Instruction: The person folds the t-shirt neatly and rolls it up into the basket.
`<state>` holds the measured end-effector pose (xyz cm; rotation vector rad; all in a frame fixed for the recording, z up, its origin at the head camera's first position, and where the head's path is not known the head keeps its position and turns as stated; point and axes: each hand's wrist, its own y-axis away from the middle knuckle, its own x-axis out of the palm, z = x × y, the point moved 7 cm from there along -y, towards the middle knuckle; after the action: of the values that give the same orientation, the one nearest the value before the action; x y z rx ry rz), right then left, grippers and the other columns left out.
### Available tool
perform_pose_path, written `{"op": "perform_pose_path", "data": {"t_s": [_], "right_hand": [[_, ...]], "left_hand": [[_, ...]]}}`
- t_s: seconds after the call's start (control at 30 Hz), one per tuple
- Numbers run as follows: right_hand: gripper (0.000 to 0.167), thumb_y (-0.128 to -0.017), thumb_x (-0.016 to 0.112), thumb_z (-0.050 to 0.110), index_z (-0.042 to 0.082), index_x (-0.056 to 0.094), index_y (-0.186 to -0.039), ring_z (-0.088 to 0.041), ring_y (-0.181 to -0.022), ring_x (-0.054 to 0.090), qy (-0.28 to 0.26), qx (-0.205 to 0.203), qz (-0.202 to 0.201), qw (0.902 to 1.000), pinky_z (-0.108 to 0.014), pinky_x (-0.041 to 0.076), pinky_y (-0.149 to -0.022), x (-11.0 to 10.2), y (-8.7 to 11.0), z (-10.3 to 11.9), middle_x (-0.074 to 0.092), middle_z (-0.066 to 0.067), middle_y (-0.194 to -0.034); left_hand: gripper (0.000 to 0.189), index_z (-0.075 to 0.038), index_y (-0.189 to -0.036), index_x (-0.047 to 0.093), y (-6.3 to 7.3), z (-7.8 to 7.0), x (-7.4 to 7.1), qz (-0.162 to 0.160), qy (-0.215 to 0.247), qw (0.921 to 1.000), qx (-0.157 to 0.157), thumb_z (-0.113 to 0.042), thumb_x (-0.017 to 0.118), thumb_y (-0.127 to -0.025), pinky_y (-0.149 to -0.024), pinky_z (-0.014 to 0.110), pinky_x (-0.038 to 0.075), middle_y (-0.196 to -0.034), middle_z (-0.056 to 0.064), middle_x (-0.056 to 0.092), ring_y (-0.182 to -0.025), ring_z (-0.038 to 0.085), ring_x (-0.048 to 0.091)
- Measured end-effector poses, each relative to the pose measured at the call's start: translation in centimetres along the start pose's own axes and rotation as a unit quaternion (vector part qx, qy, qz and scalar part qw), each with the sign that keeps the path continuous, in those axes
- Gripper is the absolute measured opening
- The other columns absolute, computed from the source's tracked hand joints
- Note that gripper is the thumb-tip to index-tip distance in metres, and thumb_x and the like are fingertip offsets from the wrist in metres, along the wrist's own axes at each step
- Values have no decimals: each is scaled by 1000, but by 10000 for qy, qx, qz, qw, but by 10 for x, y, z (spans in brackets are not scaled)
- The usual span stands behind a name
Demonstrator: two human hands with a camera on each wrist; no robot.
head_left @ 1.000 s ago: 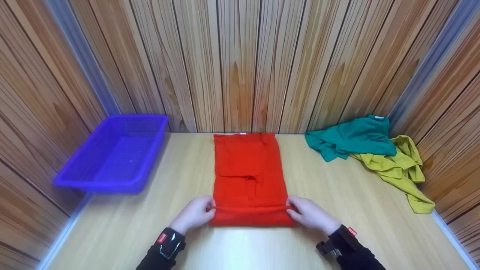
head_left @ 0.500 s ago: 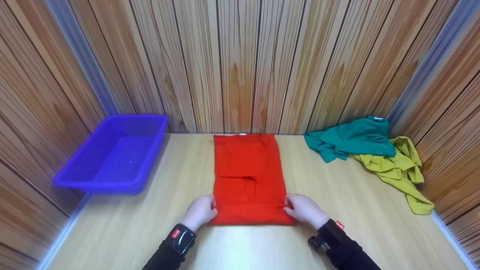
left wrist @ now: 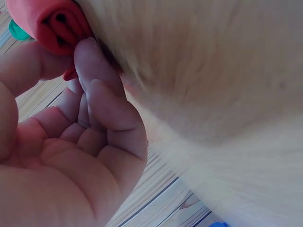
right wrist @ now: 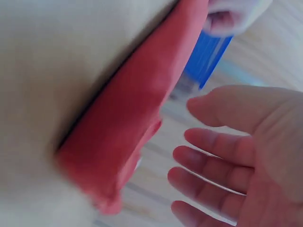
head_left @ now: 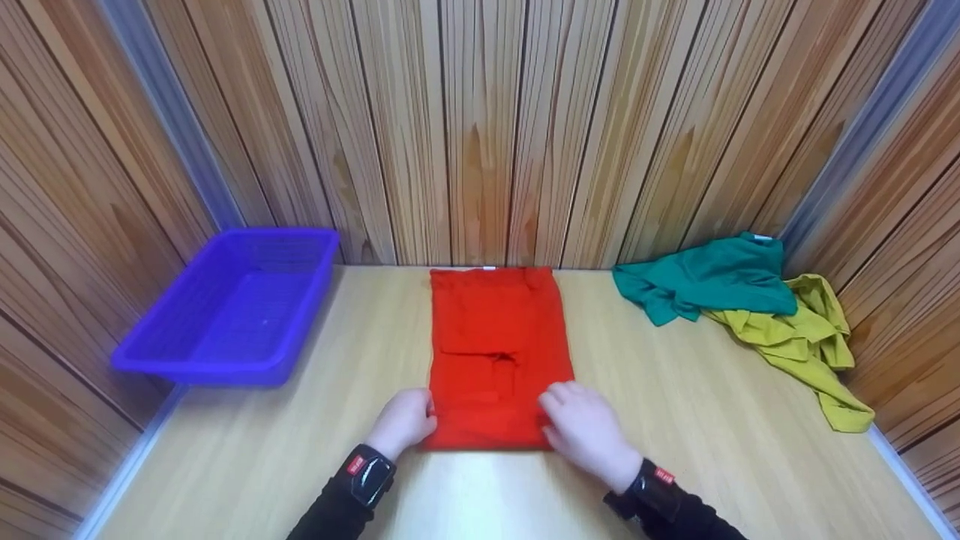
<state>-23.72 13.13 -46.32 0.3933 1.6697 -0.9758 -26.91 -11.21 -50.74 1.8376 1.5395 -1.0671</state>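
Observation:
A red T-shirt (head_left: pixel 499 322), folded into a long rectangle with a white label at its far edge, lies in the middle of the table. Its near end is turned over into a roll, whose layered end (left wrist: pixel 61 28) shows in the left wrist view. My left hand (head_left: pixel 401 420) pinches that roll at the left corner, between thumb and fingers. Over the right near corner hovers my right hand (head_left: pixel 589 431). In the right wrist view its fingers (right wrist: pixel 203 161) are spread and only slightly bent, apart from the cloth, with nothing between them.
A purple plastic basket (head_left: pixel 202 369) stands at the left by the wall. A green garment (head_left: pixel 712 274) lies crumpled at the back right, partly over a yellow-green one (head_left: pixel 806 345). Wood-patterned walls (head_left: pixel 480 135) enclose the table on three sides.
The turned-over near end has flattened down. My right hand has let go of the right corner and moved left over the cloth, while the left hand stays at its corner.

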Motion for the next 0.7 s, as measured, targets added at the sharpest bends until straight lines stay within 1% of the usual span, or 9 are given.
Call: {"op": "perform_pose_path", "data": {"t_s": [0.07, 0.13, 0.27, 0.33, 0.43, 0.53, 0.63, 0.7], "right_hand": [[32, -73, 84, 20, 11, 65, -98, -22, -85, 58, 143, -254, 106, 9995, -37, 49, -66, 2, 1, 14, 62, -3, -92], [35, -75, 83, 21, 9, 68, -104, -23, -86, 60, 313, -428, 311, 9981, -38, 49, -69, 6, 3, 24, 65, -5, -95], [37, -78, 82, 20, 8, 72, -111, -23, -86, 64, 731, -646, 566, 9936, -37, 51, -69, 19, 6, 32, 70, -6, -98], [36, -78, 82, 17, 8, 73, -111, -23, -85, 65, 871, -741, 567, 9918, -35, 52, -68, 24, 7, 33, 71, -5, -98], [33, -79, 81, 12, 9, 74, -110, -22, -82, 66, 858, -727, 635, 9916, -35, 53, -66, 27, 5, 32, 72, -5, -97], [30, -79, 79, 7, 10, 74, -109, -22, -80, 66, 718, -613, 705, 9930, -34, 53, -64, 29, 2, 30, 72, -4, -95], [29, -81, 77, 4, 9, 75, -109, -22, -79, 66, 569, -559, 765, 9939, -34, 54, -63, 29, 1, 28, 72, -4, -94], [29, -82, 76, 4, 9, 74, -110, -22, -81, 66, 460, -568, 800, 9941, -35, 54, -65, 29, 0, 27, 72, -5, -95]], "left_hand": [[20, -9, -68, 51, 0, 0, 1, 48, 58, 10000, -49, 3, 65, -78, -54, 31, 39, -60, -1, 45, -57, 17, 45], [20, -9, -68, 51, 1, 1, 2, 68, 102, 9999, -71, 3, 64, -77, -54, 31, 39, -59, -1, 45, -57, 17, 46], [20, -9, -67, 51, 1, 1, 2, 52, 80, 10000, 8, 2, 65, -77, -53, 31, 39, -59, -2, 45, -56, 17, 46], [20, -9, -66, 51, 1, 1, 2, 47, 50, 10000, 54, 1, 64, -76, -53, 31, 39, -59, -2, 45, -56, 17, 47], [19, -9, -68, 51, 0, 2, 3, 130, 91, 9999, -20, 1, 65, -77, -54, 31, 40, -60, -2, 46, -57, 17, 47], [19, -9, -70, 51, 1, 2, 2, 152, 98, 9998, -85, 0, 66, -79, -55, 32, 40, -61, -1, 46, -58, 17, 47], [20, -10, -71, 52, 4, -2, -1, -40, -200, 9998, -27, -1, 68, -79, -55, 32, 40, -61, -1, 46, -58, 18, 49], [20, -9, -72, 53, 7, -9, -6, -350, -643, 9971, 192, -3, 71, -78, -54, 34, 42, -62, 0, 48, -60, 22, 53]]}}
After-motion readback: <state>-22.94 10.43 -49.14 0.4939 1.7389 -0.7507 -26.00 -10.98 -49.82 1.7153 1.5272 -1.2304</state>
